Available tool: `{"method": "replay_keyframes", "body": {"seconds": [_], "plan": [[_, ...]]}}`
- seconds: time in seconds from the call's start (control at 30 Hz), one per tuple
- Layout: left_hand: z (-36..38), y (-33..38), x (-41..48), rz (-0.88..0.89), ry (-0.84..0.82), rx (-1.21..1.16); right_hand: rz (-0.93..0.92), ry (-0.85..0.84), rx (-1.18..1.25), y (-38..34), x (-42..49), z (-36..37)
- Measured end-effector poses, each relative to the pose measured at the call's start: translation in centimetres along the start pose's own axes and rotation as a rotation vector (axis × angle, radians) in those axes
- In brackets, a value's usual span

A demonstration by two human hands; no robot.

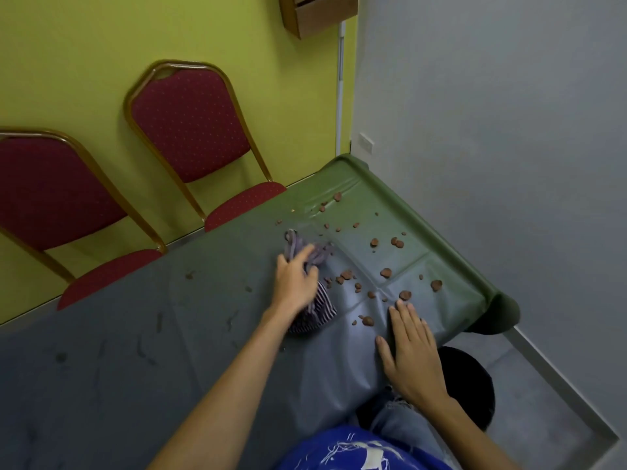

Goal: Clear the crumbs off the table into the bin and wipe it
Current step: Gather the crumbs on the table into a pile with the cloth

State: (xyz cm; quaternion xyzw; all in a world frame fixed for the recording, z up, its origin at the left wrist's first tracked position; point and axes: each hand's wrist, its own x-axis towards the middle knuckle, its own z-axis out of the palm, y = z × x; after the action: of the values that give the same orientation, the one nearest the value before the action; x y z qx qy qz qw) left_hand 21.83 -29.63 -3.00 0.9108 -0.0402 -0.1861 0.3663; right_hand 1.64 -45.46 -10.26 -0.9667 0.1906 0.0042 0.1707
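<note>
Left hand sits on a bunched striped cloth, fingers curled over it and pinning it to the table; it's a loose clamp on the cloth, set up for sweeping rather than lifting. Right hand lies flat and open, holding nothing, at the near table edge, roughly 4 o'clock from the cloth. My read: it's placed as a backstop or to steady the green table cover. Crumbs are scattered from just beside the cloth out toward the far corner at 1 o'clock, densest between the two hands. A dark bin sits on the floor under the table edge, at 5 o'clock from the right hand, so the sweep likely runs toward that edge. Two red chairs stand at 10 o'clock against the wall, clear of the work.
</note>
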Motion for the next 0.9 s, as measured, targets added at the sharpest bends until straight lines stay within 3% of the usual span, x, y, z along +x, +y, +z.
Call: {"method": "replay_keyframes", "body": {"seconds": [0.17,0.3,0.5,0.6,0.8,0.9], "plan": [[-2.9,-1.3,4.6,-0.13,0.146,0.064,0.01,-0.002,0.01,-0.1,0.1,0.0],[0.4,-0.8,2.1,-0.029,0.171,0.267,0.016,0.011,0.021,-0.4,0.0,-0.1],[5.6,1.5,-3.6,0.166,-0.039,0.175,0.006,0.026,-0.019,0.2,0.0,0.3],[3.5,1.8,-2.7,0.098,-0.078,0.069,-0.01,0.038,-0.024,0.4,0.1,0.4],[-4.3,0.5,7.5,-0.014,0.216,0.077,-0.012,0.039,0.004,0.2,0.1,0.0],[-5.5,-0.2,11.3,-0.103,0.257,0.138,-0.018,0.015,-0.001,0.5,0.1,-0.1]]}}
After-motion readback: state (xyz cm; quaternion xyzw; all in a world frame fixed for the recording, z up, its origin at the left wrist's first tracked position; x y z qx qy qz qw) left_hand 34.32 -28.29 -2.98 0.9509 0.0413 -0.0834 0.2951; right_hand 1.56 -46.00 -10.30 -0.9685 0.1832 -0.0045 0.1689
